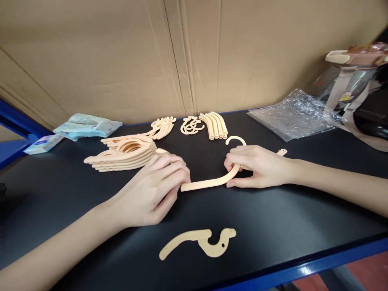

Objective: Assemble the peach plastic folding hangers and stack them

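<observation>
My right hand (257,165) is closed around a cream plastic folding hanger (209,184). Its curved hook (236,138) rises above the fingers, and one arm stretches left. My left hand (157,186) is closed at the free end of that arm, fingertips turned down. A rounded cream hanger arm piece (162,150) pokes out behind its knuckles; the rest is hidden by the hand. Closer to me lies a loose hanger part (214,244), a curved arm joined to a notched piece. Left of my left hand is a stack of hanger body pieces (121,157).
Along the back of the black table (273,226) lie a pile of notched pieces (163,126), loose hooks (190,126) and a row of hanger arms (216,125). Clear plastic bag (297,115) and strapped bottle (348,76) stand right; a blue tissue pack (87,126) lies left. Cardboard (121,60) walls the back.
</observation>
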Tool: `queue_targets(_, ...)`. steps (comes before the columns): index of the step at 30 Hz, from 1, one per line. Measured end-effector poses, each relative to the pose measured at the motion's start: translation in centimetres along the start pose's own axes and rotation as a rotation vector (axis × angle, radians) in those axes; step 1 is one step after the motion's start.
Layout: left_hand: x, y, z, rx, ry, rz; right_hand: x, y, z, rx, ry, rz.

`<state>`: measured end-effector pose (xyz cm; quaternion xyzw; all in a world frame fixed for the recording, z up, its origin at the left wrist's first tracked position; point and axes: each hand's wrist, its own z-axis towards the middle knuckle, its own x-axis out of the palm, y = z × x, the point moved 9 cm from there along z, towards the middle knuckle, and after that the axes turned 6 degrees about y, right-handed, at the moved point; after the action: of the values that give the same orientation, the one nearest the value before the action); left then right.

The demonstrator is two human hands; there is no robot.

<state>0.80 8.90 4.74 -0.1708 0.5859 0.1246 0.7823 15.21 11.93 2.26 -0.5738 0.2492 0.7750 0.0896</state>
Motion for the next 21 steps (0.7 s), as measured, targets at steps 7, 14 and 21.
queue_targets(7,0.2,1.1,-0.2,-0.074,-0.036,-0.037,-0.2,0.0,0.0,0.001,-0.014,-0.023)
queue_targets(14,0.1,2.0,-0.4,-0.198,-0.048,-0.038,-0.3,0.3,0.0,-0.033,-0.041,-0.005)
queue_targets(21,0.9,2.2,-0.2,-0.202,0.015,-0.077,-0.5,0.0,0.0,-0.012,-0.066,-0.040)
